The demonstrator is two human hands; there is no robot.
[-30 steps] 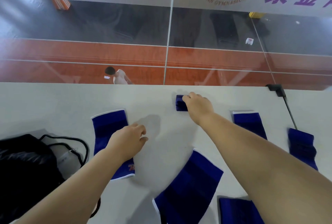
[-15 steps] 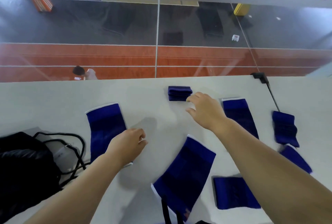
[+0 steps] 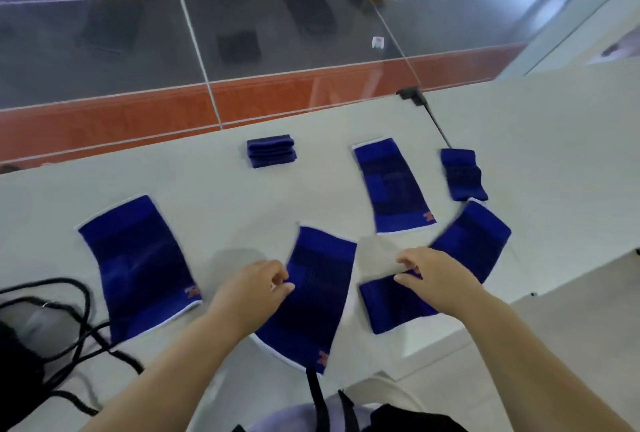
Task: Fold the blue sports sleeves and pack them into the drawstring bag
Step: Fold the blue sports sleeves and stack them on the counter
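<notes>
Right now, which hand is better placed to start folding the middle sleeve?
Left, probably. The left hand is already at the middle sleeve's left edge, fingers curled near it, while the right hand is over the smaller sleeve beside it.

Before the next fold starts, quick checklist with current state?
1. One sleeve already folded: ok, the folded stack sits at the far edge of the table.
2. Next sleeve in reach: ok, the left hand is at the left edge of the centre sleeve.
3. Left grip closed on it: cannot tell, fingers curled at the edge, blurred.
4. Right hand free: not ok, it rests over the small sleeve.
5. Drawstring bag within reach: ok, at the left edge, cords loose.
6. Bag mouth open: cannot tell.
</notes>
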